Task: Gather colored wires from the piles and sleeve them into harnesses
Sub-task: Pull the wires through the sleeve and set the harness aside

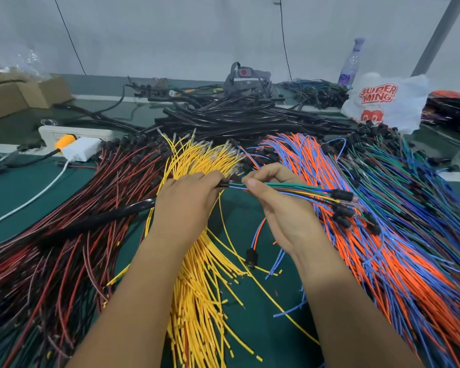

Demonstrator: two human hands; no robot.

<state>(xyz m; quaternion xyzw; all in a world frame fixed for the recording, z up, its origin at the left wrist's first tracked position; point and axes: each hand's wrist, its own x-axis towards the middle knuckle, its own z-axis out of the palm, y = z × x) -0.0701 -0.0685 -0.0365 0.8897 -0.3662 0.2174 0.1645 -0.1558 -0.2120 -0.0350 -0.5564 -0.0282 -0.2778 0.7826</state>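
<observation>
My left hand grips a black sleeve tube that trails off to the left over the red wires. Its open end sits at my fingertips. My right hand pinches a mixed bundle of colored wires, green, blue and yellow, whose left ends enter the tube mouth. The bundle's black connectors hang to the right. Beneath my hands lie a yellow wire pile, a red and black pile, an orange and blue pile and a green and blue pile.
A heap of black sleeve tubes lies behind the piles. A white plastic bag and a bottle stand at the back right. Cardboard boxes, a power strip and a white charger sit at the left.
</observation>
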